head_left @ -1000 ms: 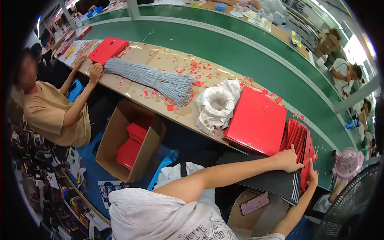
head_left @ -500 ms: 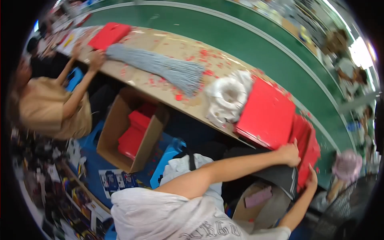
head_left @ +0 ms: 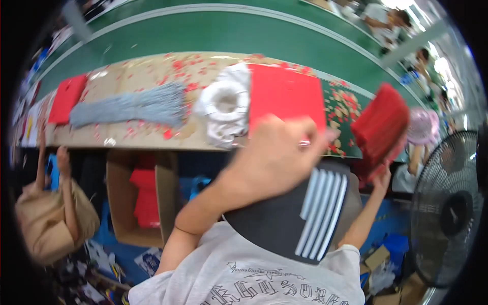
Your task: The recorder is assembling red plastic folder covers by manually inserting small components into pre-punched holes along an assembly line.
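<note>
Head view: the left hand [head_left: 274,152], blurred, is raised over the near edge of the table [head_left: 127,81], fingers curled, grasp indistinct. The right hand [head_left: 382,173] grips a stack of red sheets [head_left: 381,124] beyond the table's right end.

We see a matt red paper stack [head_left: 380,127] at three o'clock, a smooth red sheet [head_left: 285,91], a brown cardboard-topped table [head_left: 127,81], and white cord coil [head_left: 223,101] at twelve.
</note>
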Demonstrator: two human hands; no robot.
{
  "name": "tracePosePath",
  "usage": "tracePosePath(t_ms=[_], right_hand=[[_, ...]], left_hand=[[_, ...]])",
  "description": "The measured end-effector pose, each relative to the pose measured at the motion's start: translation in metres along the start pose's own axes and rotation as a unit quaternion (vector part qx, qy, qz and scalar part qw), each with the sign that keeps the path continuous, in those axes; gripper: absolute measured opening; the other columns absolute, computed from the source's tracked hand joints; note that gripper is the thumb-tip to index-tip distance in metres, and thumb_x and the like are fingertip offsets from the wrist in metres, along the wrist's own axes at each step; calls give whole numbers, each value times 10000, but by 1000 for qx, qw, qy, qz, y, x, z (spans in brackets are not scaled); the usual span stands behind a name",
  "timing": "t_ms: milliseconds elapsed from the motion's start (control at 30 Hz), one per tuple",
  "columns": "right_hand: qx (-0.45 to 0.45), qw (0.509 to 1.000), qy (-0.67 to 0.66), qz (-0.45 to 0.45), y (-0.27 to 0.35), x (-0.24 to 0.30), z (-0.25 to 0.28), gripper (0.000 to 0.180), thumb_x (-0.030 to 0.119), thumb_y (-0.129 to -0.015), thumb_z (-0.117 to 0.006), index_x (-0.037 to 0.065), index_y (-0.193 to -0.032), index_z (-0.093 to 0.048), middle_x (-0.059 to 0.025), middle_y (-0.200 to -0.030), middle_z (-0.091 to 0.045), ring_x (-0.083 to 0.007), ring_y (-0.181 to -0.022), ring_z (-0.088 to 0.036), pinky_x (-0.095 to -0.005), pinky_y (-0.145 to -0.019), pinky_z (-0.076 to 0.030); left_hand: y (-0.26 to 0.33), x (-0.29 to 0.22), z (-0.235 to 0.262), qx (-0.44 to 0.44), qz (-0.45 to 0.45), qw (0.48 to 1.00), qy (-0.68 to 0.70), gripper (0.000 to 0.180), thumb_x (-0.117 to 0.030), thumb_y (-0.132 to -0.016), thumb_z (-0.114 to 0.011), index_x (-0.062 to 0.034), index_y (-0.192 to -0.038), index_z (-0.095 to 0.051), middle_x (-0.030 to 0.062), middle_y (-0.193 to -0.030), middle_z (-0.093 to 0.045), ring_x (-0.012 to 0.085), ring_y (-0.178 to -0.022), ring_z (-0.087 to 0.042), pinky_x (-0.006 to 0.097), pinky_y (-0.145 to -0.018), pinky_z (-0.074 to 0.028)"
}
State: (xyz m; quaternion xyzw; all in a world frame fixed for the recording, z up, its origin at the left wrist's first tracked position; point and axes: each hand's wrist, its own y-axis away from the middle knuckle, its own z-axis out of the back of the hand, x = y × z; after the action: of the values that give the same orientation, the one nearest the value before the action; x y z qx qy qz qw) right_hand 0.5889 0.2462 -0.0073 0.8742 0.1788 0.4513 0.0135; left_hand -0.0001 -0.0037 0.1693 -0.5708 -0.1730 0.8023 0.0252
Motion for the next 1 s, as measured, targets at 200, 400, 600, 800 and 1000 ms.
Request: tracePosePath(t_ms=[200, 400, 600, 800, 1000], right_hand=[[-61, 994, 18, 85, -25, -7, -68, 356, 271, -995, -631, 71, -1289, -612, -90, -1364, -619, -270, -1272, -559, -476, -1139, -387], [64, 992, -3, 111, -59, -47, -194, 297, 187, -971, -656, 70, -1243, -635, -89, -1202, -701, -219, -1140, -659, -419, -1048, -504], [-39, 939, 102, 325, -46, -80, -315, 589, -1, -834, -757, 37, -1366, -506, -97, -1232, -651, -223, -1103, -645, -380, -999, -513], [-147, 846, 182, 479, -10, -44, -263, 625, -77, -751, -794, -5, -1326, -558, -93, -1246, -658, -231, -1105, -637, -354, -987, -505], [-222, 847, 361, 322, -19, -115, -184, 596, 74, -684, -923, 11, -1200, -633, -65, -1112, -717, -176, -971, -670, -346, -895, -543]], left_hand=[[-42, 60, 186, -375, 169, 837, -361, 530, -515, -967, -570, -25, -888, -754, 238, -841, -710, 407, -874, -699, 485, -796, -523], [-107, 227, 236, -484, 129, 728, -468, 564, -560, -912, -632, -46, -1124, -725, 238, -1178, -686, 390, -1144, -629, 482, -970, -487], [-168, 77, 18, 76, -94, 949, 292, 989, -615, -950, -580, 5, -1596, -159, 193, -1528, -445, 255, -1414, -438, 343, -1197, -263], [-220, 61, -104, 222, -107, 941, 232, 1017, -807, -926, -331, -77, -1616, -175, 196, -1629, -280, 309, -1514, -258, 393, -1237, -171], [-247, 146, -214, 201, 73, 899, 383, 936, -755, -988, -221, -32, -1580, -283, 127, -1599, -355, 235, -1475, -323, 362, -1217, -229]])
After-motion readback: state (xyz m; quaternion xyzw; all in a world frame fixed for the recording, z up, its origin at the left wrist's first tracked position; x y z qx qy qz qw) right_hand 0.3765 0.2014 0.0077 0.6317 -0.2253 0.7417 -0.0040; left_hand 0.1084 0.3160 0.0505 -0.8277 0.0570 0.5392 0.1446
